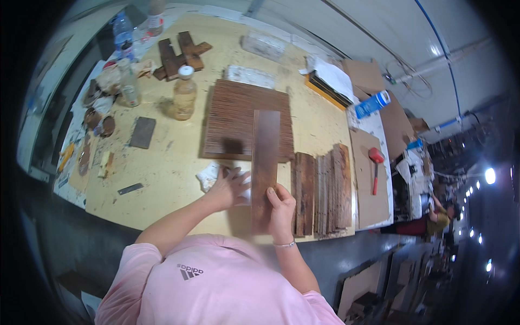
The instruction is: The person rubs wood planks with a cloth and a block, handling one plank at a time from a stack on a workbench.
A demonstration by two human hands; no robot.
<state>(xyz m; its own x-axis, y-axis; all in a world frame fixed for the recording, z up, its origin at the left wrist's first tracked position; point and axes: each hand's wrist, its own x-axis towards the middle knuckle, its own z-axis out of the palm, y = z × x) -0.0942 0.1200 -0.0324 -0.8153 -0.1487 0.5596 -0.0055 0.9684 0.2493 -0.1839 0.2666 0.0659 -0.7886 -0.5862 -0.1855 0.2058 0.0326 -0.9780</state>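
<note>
My right hand [282, 211] grips the lower part of a dark brown wooden plank [265, 146], thumb on its face. The plank stands lengthwise before me, its upper end overlapping a stack of brown wood strips [233, 114]. My left hand [228, 188] has its fingers spread over a crumpled white cloth [207, 176], just left of the plank. That hand is slightly blurred, and part of the cloth is hidden beneath it. Right of the plank, several more brown planks [322, 189] lie side by side at the table's near edge.
The yellowish table [168, 189] carries a bottle of amber liquid [184, 95], a dark flat block [142, 132], a small metal strip [130, 188] and dark wood pieces [172, 58]. A red-headed mallet [375, 168] lies on cardboard at right. Another person [433, 219] stands far right.
</note>
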